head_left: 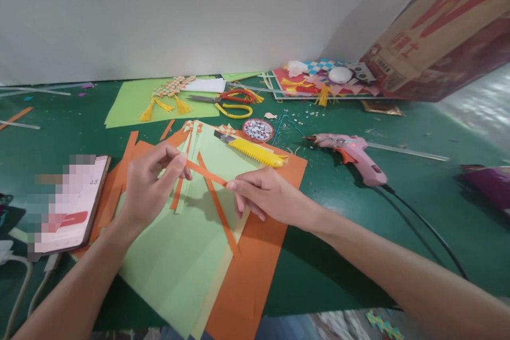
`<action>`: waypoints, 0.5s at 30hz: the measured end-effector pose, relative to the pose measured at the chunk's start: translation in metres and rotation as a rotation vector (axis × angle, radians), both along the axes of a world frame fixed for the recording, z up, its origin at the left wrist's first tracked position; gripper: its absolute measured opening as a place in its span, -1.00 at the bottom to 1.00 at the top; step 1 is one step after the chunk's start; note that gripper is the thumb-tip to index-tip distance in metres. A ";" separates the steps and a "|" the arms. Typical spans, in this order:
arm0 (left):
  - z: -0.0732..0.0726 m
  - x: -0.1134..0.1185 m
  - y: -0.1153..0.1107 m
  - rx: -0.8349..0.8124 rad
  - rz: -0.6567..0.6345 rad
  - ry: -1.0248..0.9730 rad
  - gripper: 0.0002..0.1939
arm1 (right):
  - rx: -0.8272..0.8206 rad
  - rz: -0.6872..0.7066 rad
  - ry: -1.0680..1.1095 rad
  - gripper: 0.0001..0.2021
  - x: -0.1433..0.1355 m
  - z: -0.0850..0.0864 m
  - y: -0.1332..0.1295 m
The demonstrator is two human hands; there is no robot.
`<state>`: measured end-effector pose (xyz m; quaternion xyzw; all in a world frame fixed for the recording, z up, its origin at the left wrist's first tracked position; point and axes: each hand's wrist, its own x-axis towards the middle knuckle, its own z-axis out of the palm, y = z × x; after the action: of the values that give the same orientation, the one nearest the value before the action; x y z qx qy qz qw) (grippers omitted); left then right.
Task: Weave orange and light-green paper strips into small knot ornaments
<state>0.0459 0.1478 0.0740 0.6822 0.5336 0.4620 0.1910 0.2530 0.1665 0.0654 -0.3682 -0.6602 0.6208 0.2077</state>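
Note:
An orange paper strip [206, 172] is stretched between my two hands above the green paper sheet [171, 260]. My left hand [155, 180] pinches its left end between thumb and fingers. At the other end, my right hand [263, 194] grips it with thumb and forefinger. A second orange strip [218, 207] lies slantwise on the green sheet below. Beside my left hand, pale green and orange strips [184, 191] run up to a small woven paper piece [193, 126]. Orange paper [247, 276] sticks out under the green sheet.
A yellow utility knife [255, 151] and a dish of small beads [258, 130] sit beyond my hands. Scissors [235, 101] lie farther back. To the right is a pink glue gun [350, 151] with its cord; a phone [75, 207] lies left. A paper bag [442, 37] stands back right.

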 end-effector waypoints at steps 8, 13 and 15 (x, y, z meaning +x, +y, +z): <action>0.003 0.004 0.000 0.006 0.086 -0.038 -0.76 | 0.056 -0.011 0.116 -0.57 0.002 -0.001 0.003; 0.003 0.004 -0.001 0.011 0.073 -0.031 -0.77 | 0.171 -0.019 0.073 -0.62 0.003 -0.002 0.005; 0.003 0.004 -0.001 0.000 0.060 -0.034 -0.77 | 0.183 -0.036 0.057 -0.62 0.002 -0.001 0.004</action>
<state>0.0500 0.1464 0.0771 0.6579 0.5506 0.4790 0.1859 0.2551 0.1709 0.0641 -0.3415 -0.7014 0.5642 0.2703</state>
